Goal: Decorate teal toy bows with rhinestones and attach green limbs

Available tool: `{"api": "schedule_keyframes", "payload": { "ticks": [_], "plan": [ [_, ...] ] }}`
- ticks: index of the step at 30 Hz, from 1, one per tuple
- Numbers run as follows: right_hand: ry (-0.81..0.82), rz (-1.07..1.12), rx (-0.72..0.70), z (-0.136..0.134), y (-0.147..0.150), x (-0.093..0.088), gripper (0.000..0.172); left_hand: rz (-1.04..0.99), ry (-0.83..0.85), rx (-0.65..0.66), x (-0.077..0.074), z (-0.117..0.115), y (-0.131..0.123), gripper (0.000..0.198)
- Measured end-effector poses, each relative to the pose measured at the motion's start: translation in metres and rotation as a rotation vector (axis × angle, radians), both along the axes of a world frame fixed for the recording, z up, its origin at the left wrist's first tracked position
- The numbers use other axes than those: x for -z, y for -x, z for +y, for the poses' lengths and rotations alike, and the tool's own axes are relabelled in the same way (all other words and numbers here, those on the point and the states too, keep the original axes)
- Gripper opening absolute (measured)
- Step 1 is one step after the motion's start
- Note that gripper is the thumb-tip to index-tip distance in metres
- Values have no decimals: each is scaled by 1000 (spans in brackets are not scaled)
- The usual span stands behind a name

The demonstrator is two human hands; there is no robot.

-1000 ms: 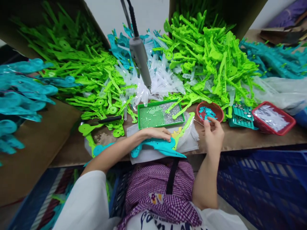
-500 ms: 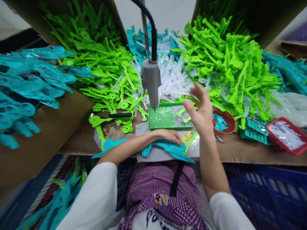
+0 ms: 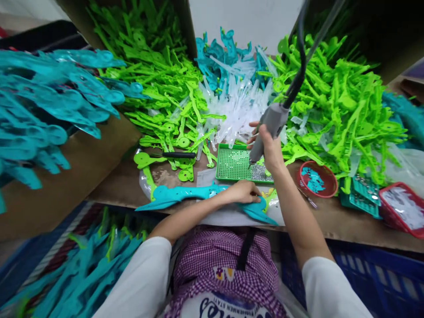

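My right hand (image 3: pixel 272 152) is wrapped round a grey electric screwdriver (image 3: pixel 273 120) that hangs on a black cord. The screwdriver is tilted, its tip down over the green perforated tray (image 3: pixel 228 164). Small silver screws (image 3: pixel 260 172) lie in the tray's right part. My left hand (image 3: pixel 244 193) rests on a long teal plastic part (image 3: pixel 185 193) in front of the tray, its fingers curled down at the right end. Lime-green pieces (image 3: pixel 149 176) stick out at both ends of the teal part. Whether the screwdriver's tip touches a screw, I cannot tell.
Heaps of lime-green parts (image 3: pixel 344 101) rise on both sides, with clear plastic strips (image 3: pixel 240 106) between. Teal parts (image 3: pixel 73 88) overhang a carton at left. At right stand a red bowl (image 3: pixel 333 191) and a red basket (image 3: pixel 386 216). A black-handled tool (image 3: pixel 179 155) lies left of the tray.
My right hand, empty and raised before, has taken hold of the screwdriver. The screwdriver has gone from hanging upright to tilted, farther right over the tray. My left hand stays on the teal part.
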State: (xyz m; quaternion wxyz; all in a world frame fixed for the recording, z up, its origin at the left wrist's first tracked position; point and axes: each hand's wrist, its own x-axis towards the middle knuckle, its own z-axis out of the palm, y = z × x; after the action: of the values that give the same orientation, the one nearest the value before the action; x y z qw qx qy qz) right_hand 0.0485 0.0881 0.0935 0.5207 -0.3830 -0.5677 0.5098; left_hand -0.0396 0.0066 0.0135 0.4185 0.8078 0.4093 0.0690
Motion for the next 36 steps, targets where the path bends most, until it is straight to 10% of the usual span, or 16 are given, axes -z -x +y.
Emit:
{"api": "schedule_keyframes", "payload": {
  "ticks": [13, 24, 36],
  "plan": [
    [-44, 48, 266, 34, 10, 37, 65, -67, 149, -43, 7, 6, 0, 31],
    [-55, 190, 209, 43, 19, 56, 62, -5, 225, -75, 4, 8, -2, 31],
    [-8, 99, 260, 40, 13, 30, 76, -29, 258, -112, 3, 7, 0, 32]
  ]
}}
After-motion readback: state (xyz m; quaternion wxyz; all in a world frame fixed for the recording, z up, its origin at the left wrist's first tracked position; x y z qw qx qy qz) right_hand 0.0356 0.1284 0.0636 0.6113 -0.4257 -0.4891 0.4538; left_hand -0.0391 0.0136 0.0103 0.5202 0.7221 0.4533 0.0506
